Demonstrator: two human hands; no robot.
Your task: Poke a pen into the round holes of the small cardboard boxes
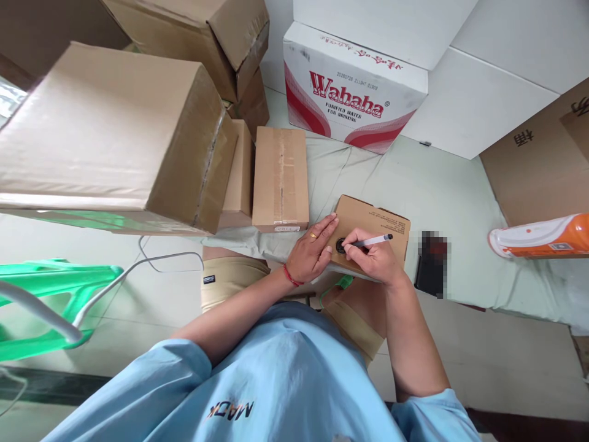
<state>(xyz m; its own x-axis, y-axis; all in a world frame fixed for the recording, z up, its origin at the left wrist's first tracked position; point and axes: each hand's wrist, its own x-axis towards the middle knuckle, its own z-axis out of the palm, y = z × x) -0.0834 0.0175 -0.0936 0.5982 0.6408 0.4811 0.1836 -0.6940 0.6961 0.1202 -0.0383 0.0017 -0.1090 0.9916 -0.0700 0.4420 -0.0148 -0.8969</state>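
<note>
A small brown cardboard box (368,212) with printed text lies at the front edge of the cloth-covered table. My right hand (375,261) grips a pen (378,240), its dark end pointing up to the right. The writing end is over a black round patch (340,245) on the box's left part; whether this is print or ink I cannot tell. My left hand (309,250), with a ring and a red string bracelet, rests at the box's left side. Its fingers are stretched out, the tips touching the box's edge.
Left of the small box stand a taped carton (292,178) and a large carton (92,123). A white-and-red water carton (350,92) is behind. On the right are a pixelated dark object (431,267), an orange-and-white can (543,236) and a big carton (543,166).
</note>
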